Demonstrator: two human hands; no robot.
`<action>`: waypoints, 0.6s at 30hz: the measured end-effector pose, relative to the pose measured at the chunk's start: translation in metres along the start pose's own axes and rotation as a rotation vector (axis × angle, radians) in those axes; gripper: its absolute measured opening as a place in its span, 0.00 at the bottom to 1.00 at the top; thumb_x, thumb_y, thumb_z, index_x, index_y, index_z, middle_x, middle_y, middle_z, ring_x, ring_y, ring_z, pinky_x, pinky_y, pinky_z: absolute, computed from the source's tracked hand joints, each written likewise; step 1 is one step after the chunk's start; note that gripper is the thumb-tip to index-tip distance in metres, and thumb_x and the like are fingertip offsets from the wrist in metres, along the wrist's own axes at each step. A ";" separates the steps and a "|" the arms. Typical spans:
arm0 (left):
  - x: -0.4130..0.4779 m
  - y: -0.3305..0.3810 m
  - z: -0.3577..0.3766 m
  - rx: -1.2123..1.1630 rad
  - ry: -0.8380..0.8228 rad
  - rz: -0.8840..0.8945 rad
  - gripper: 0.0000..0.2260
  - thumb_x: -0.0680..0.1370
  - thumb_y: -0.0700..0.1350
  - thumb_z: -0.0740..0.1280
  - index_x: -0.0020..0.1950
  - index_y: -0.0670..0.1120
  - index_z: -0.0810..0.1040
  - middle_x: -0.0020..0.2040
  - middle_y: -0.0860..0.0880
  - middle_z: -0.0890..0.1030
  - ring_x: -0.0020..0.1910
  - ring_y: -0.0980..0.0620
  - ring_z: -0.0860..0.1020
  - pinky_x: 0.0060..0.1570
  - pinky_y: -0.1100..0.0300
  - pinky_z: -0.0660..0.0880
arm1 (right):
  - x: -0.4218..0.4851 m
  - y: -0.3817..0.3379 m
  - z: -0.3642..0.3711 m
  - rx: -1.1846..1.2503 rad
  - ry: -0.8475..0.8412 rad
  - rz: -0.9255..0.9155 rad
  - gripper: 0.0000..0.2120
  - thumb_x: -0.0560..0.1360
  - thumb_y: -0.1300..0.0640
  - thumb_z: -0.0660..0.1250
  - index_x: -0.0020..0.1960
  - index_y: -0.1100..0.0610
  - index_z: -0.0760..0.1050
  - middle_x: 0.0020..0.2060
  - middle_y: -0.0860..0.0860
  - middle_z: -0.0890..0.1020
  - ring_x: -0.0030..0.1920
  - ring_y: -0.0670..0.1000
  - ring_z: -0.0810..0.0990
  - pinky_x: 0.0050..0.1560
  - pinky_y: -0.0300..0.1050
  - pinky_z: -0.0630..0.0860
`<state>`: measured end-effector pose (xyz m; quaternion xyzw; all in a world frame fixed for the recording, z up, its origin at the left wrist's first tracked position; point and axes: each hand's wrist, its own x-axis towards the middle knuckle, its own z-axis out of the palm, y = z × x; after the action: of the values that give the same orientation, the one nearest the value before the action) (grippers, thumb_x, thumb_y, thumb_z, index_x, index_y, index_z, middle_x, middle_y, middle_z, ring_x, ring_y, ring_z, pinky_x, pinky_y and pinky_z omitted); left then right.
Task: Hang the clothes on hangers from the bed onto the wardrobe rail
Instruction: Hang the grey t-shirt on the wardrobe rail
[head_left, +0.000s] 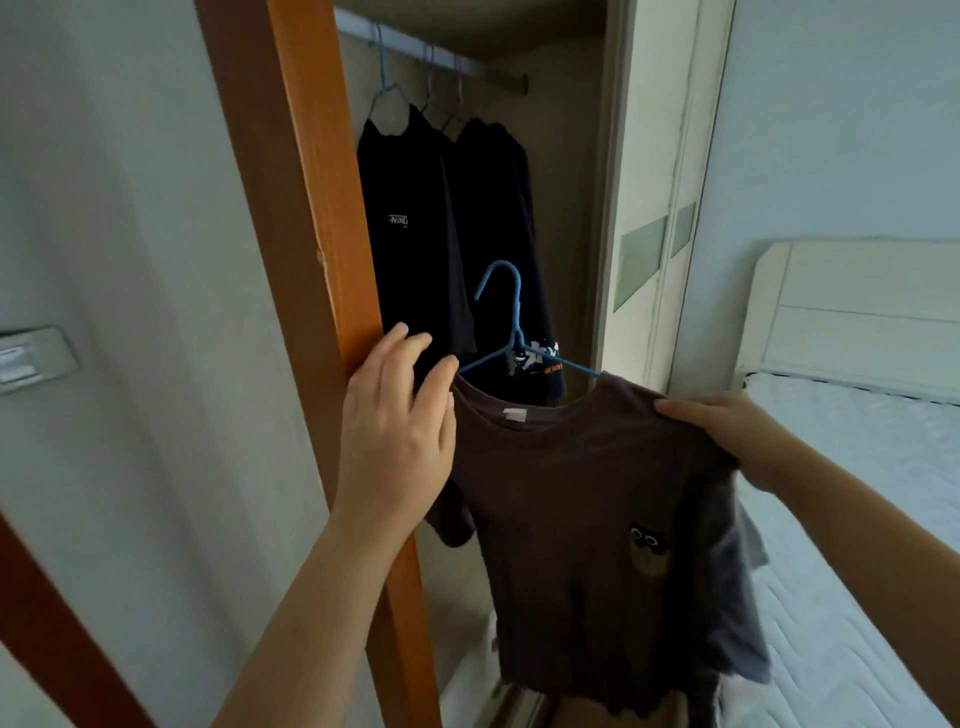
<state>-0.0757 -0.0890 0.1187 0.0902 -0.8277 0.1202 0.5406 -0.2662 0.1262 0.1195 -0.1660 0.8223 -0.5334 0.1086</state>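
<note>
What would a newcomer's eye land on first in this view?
The brown T-shirt on a blue hanger, centre frame, gripped at one shoulder by the right hand, with the open left hand beside its other shoulder. Behind it, dark shirts hang from the wardrobe rail at top; the bed lies at right.

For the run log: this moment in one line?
right hand grips brown T-shirt shoulder | left hand open at collar | blue hanger not hooked | wardrobe rail holds dark clothes
</note>
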 end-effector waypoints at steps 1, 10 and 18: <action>0.003 -0.001 0.000 0.029 0.012 -0.001 0.10 0.75 0.38 0.64 0.56 0.41 0.77 0.57 0.37 0.78 0.62 0.39 0.74 0.58 0.46 0.74 | 0.002 -0.009 0.012 0.027 -0.025 -0.007 0.11 0.72 0.52 0.69 0.35 0.58 0.77 0.35 0.57 0.80 0.38 0.55 0.77 0.44 0.47 0.74; 0.049 -0.009 -0.001 0.154 0.179 -0.001 0.10 0.77 0.41 0.61 0.56 0.44 0.77 0.60 0.39 0.78 0.65 0.43 0.68 0.59 0.49 0.71 | 0.041 -0.091 0.089 0.328 -0.106 -0.201 0.14 0.76 0.50 0.63 0.37 0.59 0.76 0.32 0.54 0.78 0.34 0.52 0.77 0.31 0.37 0.76; 0.078 -0.017 -0.004 0.407 0.258 -0.028 0.09 0.75 0.39 0.63 0.55 0.45 0.77 0.61 0.40 0.77 0.65 0.44 0.67 0.60 0.51 0.66 | 0.115 -0.139 0.156 0.516 -0.265 -0.374 0.20 0.76 0.50 0.62 0.46 0.69 0.77 0.39 0.62 0.78 0.40 0.57 0.77 0.45 0.52 0.75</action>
<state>-0.0985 -0.1056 0.1941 0.1925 -0.7093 0.2875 0.6141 -0.2949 -0.1023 0.1831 -0.3487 0.5945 -0.7081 0.1534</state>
